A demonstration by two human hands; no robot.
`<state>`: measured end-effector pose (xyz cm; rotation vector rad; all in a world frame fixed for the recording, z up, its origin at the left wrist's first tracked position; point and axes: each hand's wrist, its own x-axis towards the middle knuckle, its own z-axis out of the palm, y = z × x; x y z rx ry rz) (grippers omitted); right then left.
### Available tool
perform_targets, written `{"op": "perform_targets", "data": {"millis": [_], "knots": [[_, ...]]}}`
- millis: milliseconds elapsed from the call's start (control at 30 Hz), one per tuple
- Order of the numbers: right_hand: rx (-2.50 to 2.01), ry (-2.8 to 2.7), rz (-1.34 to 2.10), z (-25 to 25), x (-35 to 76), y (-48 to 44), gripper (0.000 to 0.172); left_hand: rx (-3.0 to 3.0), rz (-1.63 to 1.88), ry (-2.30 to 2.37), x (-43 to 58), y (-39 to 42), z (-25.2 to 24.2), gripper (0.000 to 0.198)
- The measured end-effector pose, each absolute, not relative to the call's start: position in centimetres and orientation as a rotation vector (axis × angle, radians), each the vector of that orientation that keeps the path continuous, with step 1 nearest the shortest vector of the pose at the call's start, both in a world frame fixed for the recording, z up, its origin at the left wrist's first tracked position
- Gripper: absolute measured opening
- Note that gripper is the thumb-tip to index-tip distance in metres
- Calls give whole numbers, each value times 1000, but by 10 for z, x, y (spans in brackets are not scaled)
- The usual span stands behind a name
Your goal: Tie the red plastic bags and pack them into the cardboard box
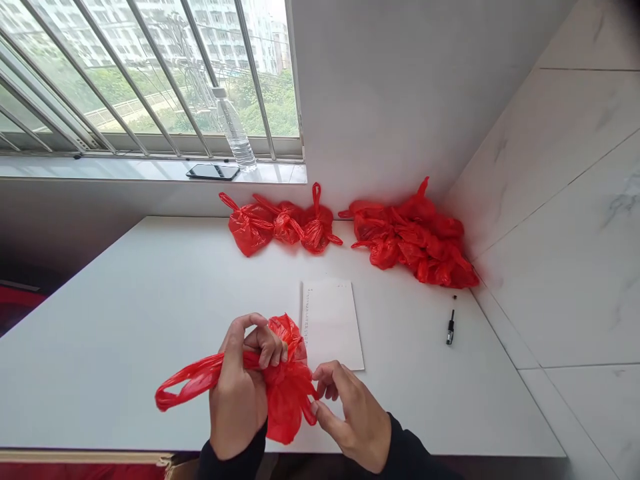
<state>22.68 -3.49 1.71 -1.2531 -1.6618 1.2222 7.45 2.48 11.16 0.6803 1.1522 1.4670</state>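
White and wide, the surface [125,333] runs back to a pale wall and meets a tiled wall [575,200] on the right. Behind it is a barred window [150,67]. On the window's sill [100,168] a clear water bottle [234,130] stands upright with a dark phone [213,171] lying flat just beside it.

At the near edge, both hands hold a red plastic bag [287,393] just above the surface. The left hand [240,387] is closed around the bag's gathered neck, fingers curled over it, and a long handle loop [185,387] trails out to the left. The right hand [350,413] pinches the bag's right edge between thumb and forefinger, its other fingers loosely bent.

A sheet of paper [333,323] lies flat just behind the bag, with faint print down its left margin, too small to read. A small black pen [451,328] lies well to the right of the paper, near the tiled wall. Against the far wall sit three knotted red bags [283,227] in a row, touching one another. To their right, in the corner, is a heap of more red bags [415,237].
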Motion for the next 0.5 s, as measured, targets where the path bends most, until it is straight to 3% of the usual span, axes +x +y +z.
{"op": "perform_targets", "data": {"millis": [67, 167, 300, 500], "knots": [[-1267, -1664, 1206, 19, 228, -35, 26, 628, 1493, 1127, 73, 23, 114, 36], [-1299, -1637, 1171, 25, 236, -34, 8, 613, 1465, 1126, 65, 22, 111, 48], [-1194, -1285, 1438, 37, 251, -30, 29, 670, 1396, 1203, 56, 20, 99, 59], [-864, -795, 1706, 45, 261, -23, 37, 770, 1287, 1369, 47, 13, 76, 61]]}}
